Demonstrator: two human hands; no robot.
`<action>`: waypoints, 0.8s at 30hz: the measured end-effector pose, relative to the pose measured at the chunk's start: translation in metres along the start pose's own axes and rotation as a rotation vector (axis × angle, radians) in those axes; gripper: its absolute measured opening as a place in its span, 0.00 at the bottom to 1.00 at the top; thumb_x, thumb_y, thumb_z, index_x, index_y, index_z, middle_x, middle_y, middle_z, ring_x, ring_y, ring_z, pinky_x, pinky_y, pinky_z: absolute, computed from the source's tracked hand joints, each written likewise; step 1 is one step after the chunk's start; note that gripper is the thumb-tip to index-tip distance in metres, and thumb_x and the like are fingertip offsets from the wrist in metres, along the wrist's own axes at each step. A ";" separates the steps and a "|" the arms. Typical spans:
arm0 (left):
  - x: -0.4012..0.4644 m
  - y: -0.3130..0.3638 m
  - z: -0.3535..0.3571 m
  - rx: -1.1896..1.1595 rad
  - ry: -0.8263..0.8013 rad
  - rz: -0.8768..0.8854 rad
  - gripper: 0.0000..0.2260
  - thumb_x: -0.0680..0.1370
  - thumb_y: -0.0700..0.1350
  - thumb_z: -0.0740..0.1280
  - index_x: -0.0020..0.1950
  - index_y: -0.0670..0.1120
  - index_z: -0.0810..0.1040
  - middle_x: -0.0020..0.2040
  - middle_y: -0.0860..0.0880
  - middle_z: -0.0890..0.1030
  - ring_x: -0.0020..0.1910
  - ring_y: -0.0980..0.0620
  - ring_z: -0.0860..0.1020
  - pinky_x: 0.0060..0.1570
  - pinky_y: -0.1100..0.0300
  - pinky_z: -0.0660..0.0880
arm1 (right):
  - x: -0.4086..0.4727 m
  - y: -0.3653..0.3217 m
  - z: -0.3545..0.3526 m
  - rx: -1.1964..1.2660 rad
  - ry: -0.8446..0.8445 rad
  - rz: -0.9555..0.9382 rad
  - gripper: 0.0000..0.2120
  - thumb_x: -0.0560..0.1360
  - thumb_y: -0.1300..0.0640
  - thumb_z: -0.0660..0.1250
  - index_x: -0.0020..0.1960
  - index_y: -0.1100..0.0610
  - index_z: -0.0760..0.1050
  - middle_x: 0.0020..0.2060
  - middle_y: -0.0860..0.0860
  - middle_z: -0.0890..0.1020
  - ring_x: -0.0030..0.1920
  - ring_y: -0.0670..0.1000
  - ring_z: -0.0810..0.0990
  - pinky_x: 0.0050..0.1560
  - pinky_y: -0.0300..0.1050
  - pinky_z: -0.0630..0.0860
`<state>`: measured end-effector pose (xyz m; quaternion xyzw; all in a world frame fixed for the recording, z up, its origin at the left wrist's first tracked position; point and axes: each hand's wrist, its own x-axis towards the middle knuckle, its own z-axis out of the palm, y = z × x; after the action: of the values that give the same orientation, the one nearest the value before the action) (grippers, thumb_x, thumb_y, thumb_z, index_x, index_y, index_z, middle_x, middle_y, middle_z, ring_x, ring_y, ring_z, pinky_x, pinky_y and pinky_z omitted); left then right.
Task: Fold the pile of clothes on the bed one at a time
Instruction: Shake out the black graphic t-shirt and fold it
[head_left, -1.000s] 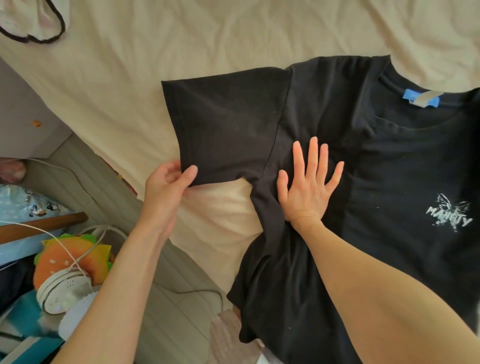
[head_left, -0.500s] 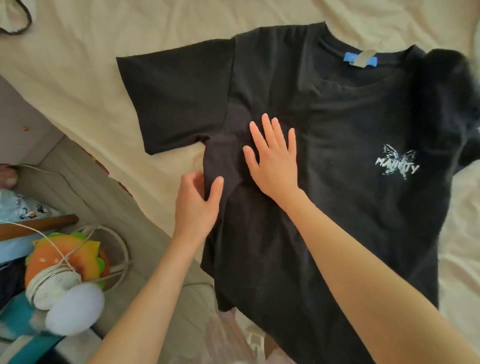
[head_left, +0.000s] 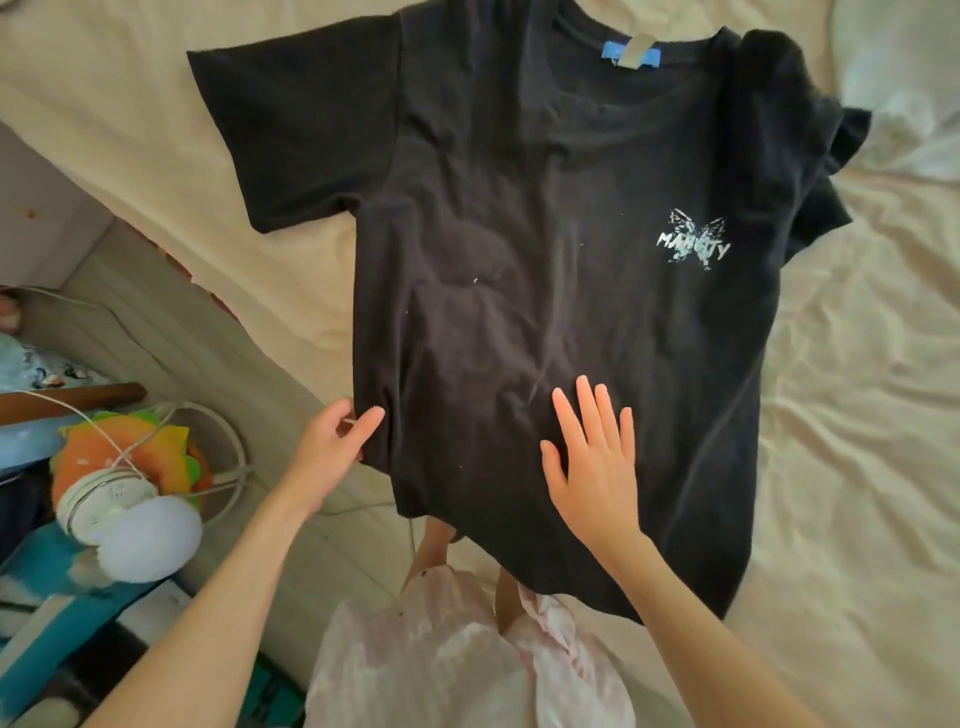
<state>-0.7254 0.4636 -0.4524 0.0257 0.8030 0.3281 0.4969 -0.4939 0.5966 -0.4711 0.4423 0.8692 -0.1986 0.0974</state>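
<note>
The black T-shirt (head_left: 545, 291) lies front up on the cream bedsheet (head_left: 857, 415), and much of it is hard to read: its collar top is cut off by the upper frame edge, the sleeve on the side away from the floor is bunched into a dark crumpled lump (head_left: 795, 130) beside the chest print, and the hem hangs past the bed edge so its near corner is lost behind the right forearm. The white butterfly print (head_left: 693, 241) carries lettering too broken to spell out, and the blue neck label (head_left: 631, 52) is half covered by a pale tag. The left hand (head_left: 332, 452) pinches the shirt's side seam near the hem, thumb on top, fingers tucked under the cloth and out of sight. The right hand (head_left: 597, 457) lies flat on the lower front of the shirt, fingers straight and slightly spread (holding nothing). Compared with half a second ago, both hands have slid from the armpit area down toward the hem, and the shirt's side edge now runs straighter. Beside the shirt's hem, below the bed edge, sit a pinkish plastic bag (head_left: 457, 649) and, further off, a white round gadget (head_left: 109, 499) with a cord, its kind unclear.
</note>
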 end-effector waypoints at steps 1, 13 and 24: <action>-0.003 -0.005 0.000 0.009 0.007 0.000 0.06 0.79 0.43 0.64 0.51 0.42 0.76 0.48 0.42 0.81 0.47 0.47 0.78 0.50 0.51 0.75 | -0.002 0.001 -0.001 -0.003 -0.006 -0.005 0.24 0.76 0.52 0.66 0.71 0.55 0.68 0.72 0.56 0.67 0.73 0.59 0.61 0.72 0.59 0.52; -0.023 -0.036 -0.028 0.218 0.267 0.145 0.12 0.81 0.46 0.60 0.62 0.42 0.66 0.51 0.49 0.72 0.48 0.52 0.71 0.45 0.61 0.66 | -0.032 0.026 0.003 -0.214 -0.175 0.130 0.32 0.78 0.43 0.58 0.77 0.49 0.52 0.77 0.53 0.53 0.77 0.55 0.48 0.72 0.65 0.47; -0.034 -0.077 -0.022 0.353 0.210 -0.321 0.10 0.75 0.30 0.62 0.55 0.34 0.71 0.56 0.35 0.73 0.49 0.34 0.77 0.34 0.53 0.80 | -0.043 0.028 -0.002 -0.169 -0.151 0.195 0.29 0.79 0.46 0.59 0.77 0.51 0.56 0.77 0.53 0.56 0.77 0.55 0.51 0.74 0.58 0.47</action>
<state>-0.7043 0.3795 -0.4615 -0.0501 0.8888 0.1007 0.4443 -0.4461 0.5811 -0.4616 0.4988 0.8258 -0.1470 0.2180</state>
